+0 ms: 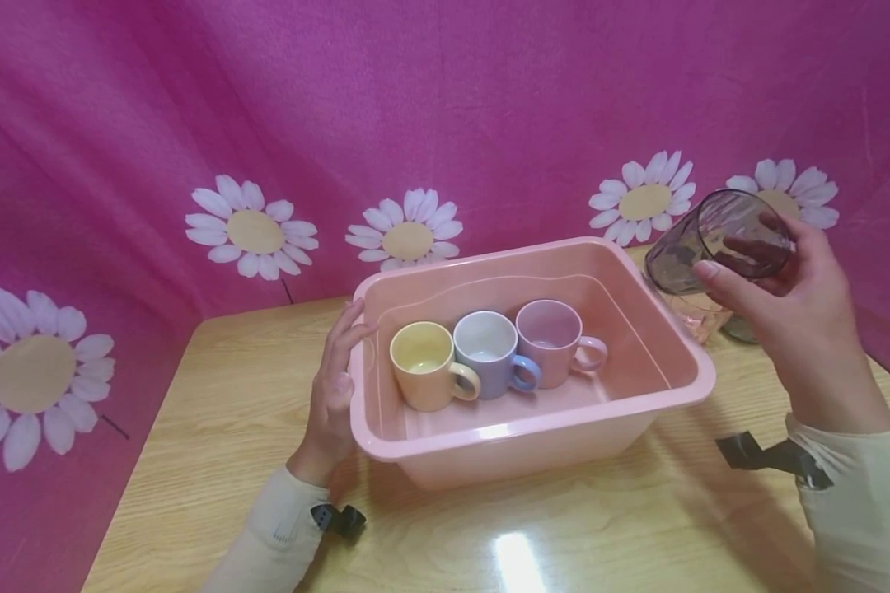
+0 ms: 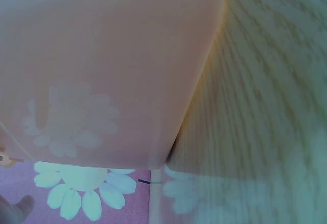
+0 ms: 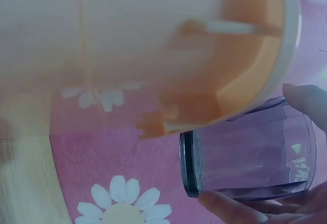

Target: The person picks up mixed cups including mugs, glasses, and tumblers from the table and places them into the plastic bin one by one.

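Observation:
A pink plastic tub (image 1: 519, 428) stands on the table, slightly angled. Three mugs sit upright in a row inside it: a yellow one (image 1: 423, 383), a blue one with pale interior (image 1: 482, 375) and a pink one (image 1: 547, 362), handles toward the right. My left hand (image 1: 334, 391) holds the tub's left rim, fingertips lapping over the edge and thumb outside. Beyond the right rim, my right hand (image 1: 808, 305) grips a smoky, see-through glass tumbler (image 1: 675, 255) in the air, tilted. In the right wrist view the tumbler's thick base (image 3: 191, 165) points away from the fingers.
Just right of the tub stand a clear pinkish glass (image 1: 697, 317) and a dark glass (image 1: 742, 331), both partly hidden by my right hand and the tumbler. A magenta cloth (image 1: 445, 107) with printed daisies hangs behind the wooden table (image 1: 252, 395).

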